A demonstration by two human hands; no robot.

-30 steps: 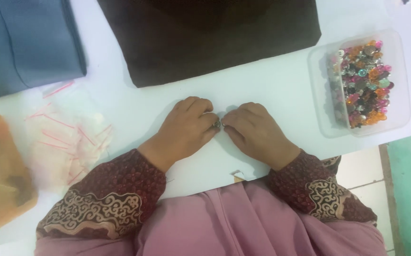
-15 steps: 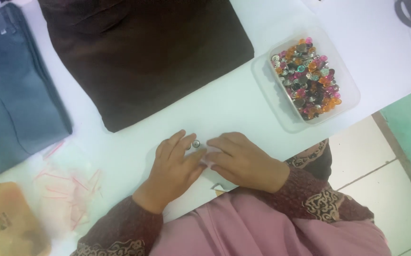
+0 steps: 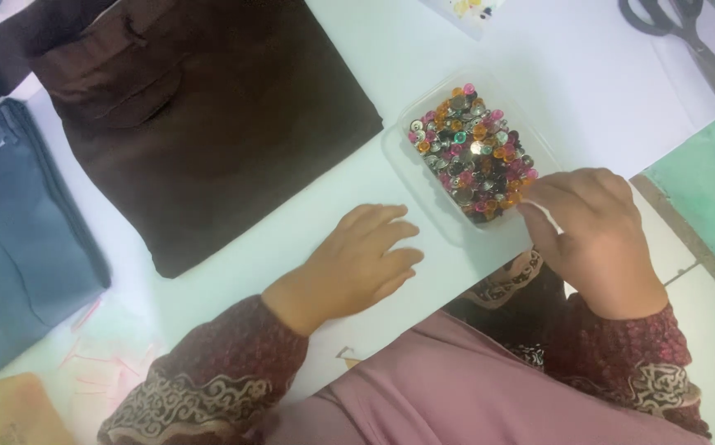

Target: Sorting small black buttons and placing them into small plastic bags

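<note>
- Right hand [image 3: 592, 235] is reaching, fingers curled, at the clear plastic tray [image 3: 407, 177] edge; whether pinching, cannot tell.
- Tray is holding mixed coloured snap buttons [image 3: 473, 152].
- Left hand [image 3: 357, 264] is resting empty, fingers loosely spread, on the white worktop [image 3: 555, 66].

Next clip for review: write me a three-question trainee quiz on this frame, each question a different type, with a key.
1. True or false: the right hand reaches the clear tray of coloured beads.
2. Which lies flat on the white table, holding nothing? A) left hand B) right hand
3. Fill in: at the top right corner lie the ____.

Key: 1 true; 2 A; 3 scissors. The brown folded garment lies left of the tray, apart from both hands.
</note>
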